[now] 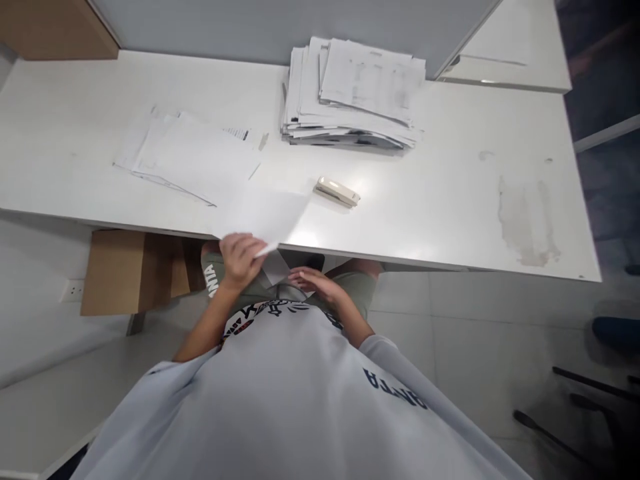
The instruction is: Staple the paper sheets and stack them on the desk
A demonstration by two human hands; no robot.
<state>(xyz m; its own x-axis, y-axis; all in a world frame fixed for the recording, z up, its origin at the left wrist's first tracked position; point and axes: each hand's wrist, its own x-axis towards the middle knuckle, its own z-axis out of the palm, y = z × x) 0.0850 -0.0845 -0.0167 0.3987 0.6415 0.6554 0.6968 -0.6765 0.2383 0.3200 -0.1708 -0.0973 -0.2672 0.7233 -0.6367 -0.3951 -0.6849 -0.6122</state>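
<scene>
My left hand (243, 259) is closed on a white sheet of paper (275, 217) at the desk's front edge. The sheet slants up over the desk top, and a bent corner shows beside my fingers. Over my lap, just below the edge, my right hand (316, 281) has its fingers stretched out with nothing visible in them. A white flap, perhaps part of the same sheet, hangs between the two hands. A beige stapler (337, 191) lies on the desk beyond them. To its left are loose papers (187, 157), spread and overlapping.
A thick, uneven stack of printed papers (355, 93) stands at the back against the grey partition (280, 30). The white desk (450, 200) has a stained patch (527, 220) at its right. Under the desk at left stands a cardboard box (115, 273). Chair legs (555, 437) show at lower right.
</scene>
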